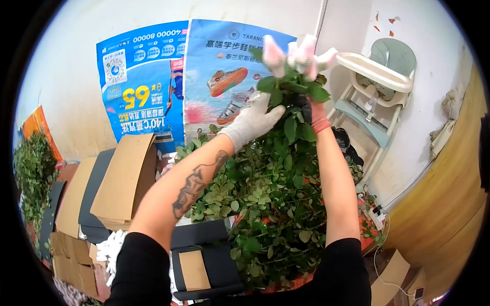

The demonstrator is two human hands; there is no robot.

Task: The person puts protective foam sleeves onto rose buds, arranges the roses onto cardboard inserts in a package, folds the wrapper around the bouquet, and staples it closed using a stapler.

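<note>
My right hand (317, 118), in a red and black glove, is closed around the stems of a bunch of roses (291, 84) held upright in front of the wall. Their buds are wrapped in pale pink-and-white sleeves (274, 56), and green leaves hang below and partly cover my fingers. My left hand (253, 121), in a whitish knit glove, reaches in from the left with thumb and fingers apart, close beside the leaves. Whether its fingertips touch them I cannot tell. Under both arms lies a large heap of leafy rose stems (275, 204).
Cardboard sheets (122, 178) lean at left, near white gloves or sleeves (111, 250). A black box with a cardboard piece (194, 270) lies in front. A high chair (375, 76) stands at back right, by a power strip (376, 218). Posters (143, 86) cover the wall.
</note>
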